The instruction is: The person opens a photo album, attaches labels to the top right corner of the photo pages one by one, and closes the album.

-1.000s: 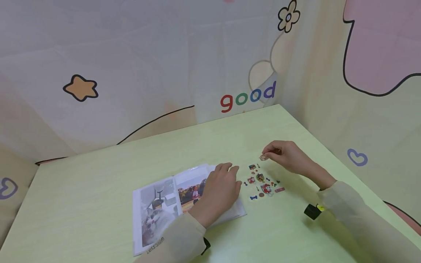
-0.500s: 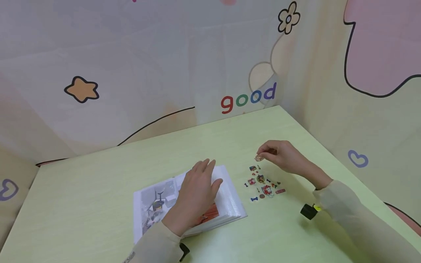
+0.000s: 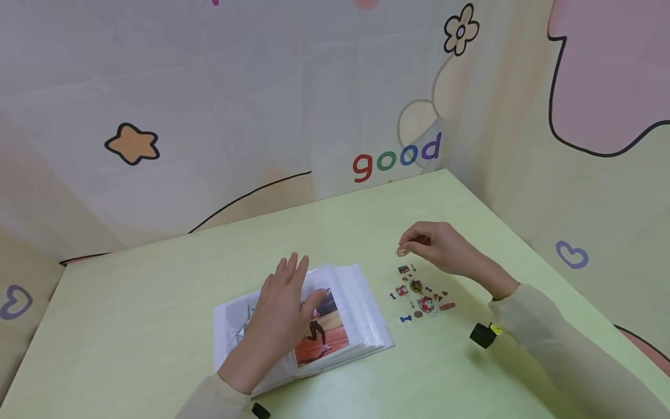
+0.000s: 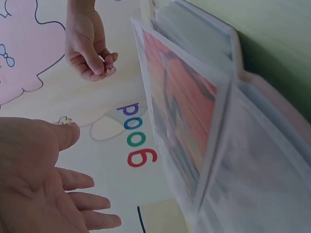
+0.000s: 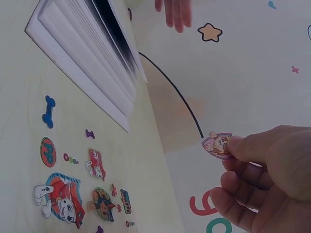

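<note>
A photo album [image 3: 366, 308] lies spread out on the table, its right page showing a photo of a runner on a red track [image 3: 327, 337]. My left hand [image 3: 277, 314] is over the album's left side, fingers straight and thumb apart, hiding most of the left page. In the left wrist view its palm holds nothing. My right hand [image 3: 442, 247] is raised right of the album, pinching a small shield-shaped cartoon puppy sticker [image 5: 218, 145] between thumb and forefinger.
Several cartoon dog stickers [image 3: 426, 304] and little bone stickers [image 3: 406, 318] lie on the table [image 3: 157, 302] right of the album. A printed curtain [image 3: 235, 116] stands behind the table, another along its right side.
My left hand has swept left across the album, and the page has turned from an outdoor photo to the runner. My right hand has shifted slightly left with the sticker.
</note>
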A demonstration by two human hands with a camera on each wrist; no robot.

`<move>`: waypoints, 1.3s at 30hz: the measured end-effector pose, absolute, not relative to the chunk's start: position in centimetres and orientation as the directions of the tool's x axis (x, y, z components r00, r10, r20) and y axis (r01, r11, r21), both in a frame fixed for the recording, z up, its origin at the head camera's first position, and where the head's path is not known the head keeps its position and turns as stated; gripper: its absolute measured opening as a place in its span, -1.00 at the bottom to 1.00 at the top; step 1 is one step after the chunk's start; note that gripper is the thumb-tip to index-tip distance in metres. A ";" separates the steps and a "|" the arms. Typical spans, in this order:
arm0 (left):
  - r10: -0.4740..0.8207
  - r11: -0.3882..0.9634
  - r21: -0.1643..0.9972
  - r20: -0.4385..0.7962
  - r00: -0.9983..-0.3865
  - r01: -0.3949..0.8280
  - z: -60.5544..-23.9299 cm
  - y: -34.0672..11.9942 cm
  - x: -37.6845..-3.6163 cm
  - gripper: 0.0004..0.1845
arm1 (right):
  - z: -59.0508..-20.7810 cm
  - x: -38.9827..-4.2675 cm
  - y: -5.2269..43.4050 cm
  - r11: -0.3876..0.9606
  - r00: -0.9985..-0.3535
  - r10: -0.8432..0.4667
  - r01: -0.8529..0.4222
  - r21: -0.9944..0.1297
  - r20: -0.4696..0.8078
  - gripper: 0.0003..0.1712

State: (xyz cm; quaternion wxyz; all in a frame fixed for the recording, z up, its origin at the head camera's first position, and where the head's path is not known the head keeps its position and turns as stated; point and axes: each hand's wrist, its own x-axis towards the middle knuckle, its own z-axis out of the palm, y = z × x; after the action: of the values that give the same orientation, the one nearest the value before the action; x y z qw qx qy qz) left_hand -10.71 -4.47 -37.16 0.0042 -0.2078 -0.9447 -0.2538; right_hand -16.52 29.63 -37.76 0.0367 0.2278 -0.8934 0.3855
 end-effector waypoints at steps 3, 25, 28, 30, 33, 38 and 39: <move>0.377 0.791 0.473 0.122 -0.918 0.388 -37.2 -5.7 -10.6 -0.26 | -37.7 -16.7 29.3 0.598 -0.895 -0.384 -0.429 -0.677 0.227 -0.89; 0.264 0.850 0.451 0.079 -0.961 0.271 -38.4 -11.3 -8.6 -0.21 | -37.3 -17.3 26.3 0.554 -0.877 -0.437 -0.437 -0.709 0.200 -0.91; 0.248 0.857 0.452 0.062 -0.967 0.249 -38.6 -11.7 -8.4 -0.20 | -37.3 -17.4 25.8 0.545 -0.869 -0.454 -0.444 -0.711 0.194 -0.92; 0.240 0.859 0.454 0.052 -0.969 0.237 -38.7 -12.0 -8.3 -0.19 | -37.3 -17.5 25.5 0.542 -0.864 -0.467 -0.448 -0.711 0.189 -0.91; 0.236 0.859 0.456 0.049 -0.970 0.232 -38.7 -12.3 -8.2 -0.18 | -37.3 -17.7 24.9 0.535 -0.860 -0.476 -0.448 -0.717 0.182 -0.91; 0.237 0.858 0.456 0.059 -0.970 0.237 -38.9 -12.8 -7.9 -0.19 | -37.2 -17.8 23.6 0.511 -0.850 -0.498 -0.447 -0.734 0.172 -0.91; 0.234 0.859 0.455 0.058 -0.971 0.234 -39.0 -12.9 -7.8 -0.19 | -37.2 -17.8 23.3 0.509 -0.848 -0.503 -0.447 -0.736 0.167 -0.92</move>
State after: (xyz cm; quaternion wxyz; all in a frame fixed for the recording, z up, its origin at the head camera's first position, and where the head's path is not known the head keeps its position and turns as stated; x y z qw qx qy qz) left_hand -7.84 -12.91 -38.99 0.0003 -0.1214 -0.9642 -0.2360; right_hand -17.78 23.33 -37.17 -0.0339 0.2735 -0.8680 0.4131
